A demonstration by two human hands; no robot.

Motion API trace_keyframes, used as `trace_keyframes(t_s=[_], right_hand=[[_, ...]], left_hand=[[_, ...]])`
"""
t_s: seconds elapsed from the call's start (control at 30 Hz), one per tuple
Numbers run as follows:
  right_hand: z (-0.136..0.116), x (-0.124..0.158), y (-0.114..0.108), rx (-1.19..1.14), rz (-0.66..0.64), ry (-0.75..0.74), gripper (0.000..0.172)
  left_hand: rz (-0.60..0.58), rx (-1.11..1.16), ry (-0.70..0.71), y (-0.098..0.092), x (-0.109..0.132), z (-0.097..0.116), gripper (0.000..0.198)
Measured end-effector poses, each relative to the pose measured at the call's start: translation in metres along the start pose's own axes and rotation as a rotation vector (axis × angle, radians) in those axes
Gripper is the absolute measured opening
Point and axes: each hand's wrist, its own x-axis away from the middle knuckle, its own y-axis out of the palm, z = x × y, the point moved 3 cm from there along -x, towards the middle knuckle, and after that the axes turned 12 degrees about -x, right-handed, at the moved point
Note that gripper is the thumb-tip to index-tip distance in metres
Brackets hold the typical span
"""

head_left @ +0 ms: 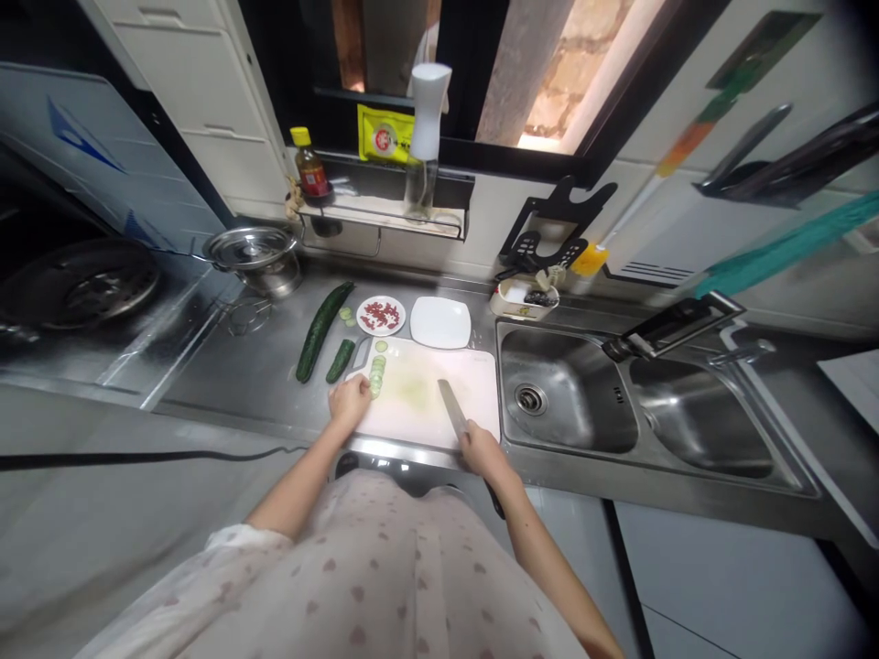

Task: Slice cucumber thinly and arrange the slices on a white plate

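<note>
On the white cutting board [426,416], my right hand [481,450] is closed round the handle of a kitchen knife [451,407], its blade slanting up and left over the bare board. My left hand [350,403] is at the board's left side, fingers curled against the near end of a row of pale green cucumber slices [377,371]; its fingertips are partly hidden. Left of the board lie a short cucumber piece [340,361] and a long whole cucumber [324,331]. A few more slices [346,316] rest beside the long cucumber's upper end.
Behind the board stand a round plate of chopped red pieces [382,316] and a white square plate [440,322]. A double sink [569,389] adjoins on the right. Metal pots [257,261] and a wire stand [248,316] are at left. A shelf [391,220] holds bottles above.
</note>
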Motion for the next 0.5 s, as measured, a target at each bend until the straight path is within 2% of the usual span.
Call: trace_keyframes(t_s=[0.27, 0.5], right_hand=[[0.003, 0.001, -0.001, -0.034, 0.033, -0.008, 0.024], [0.001, 0.001, -0.002, -0.061, 0.036, -0.010, 0.023]], left_hand=[[0.037, -0.003, 0.017, -0.001, -0.008, 0.000, 0.024], [0.085, -0.003, 0.042, -0.018, -0.053, 0.029, 0.034]])
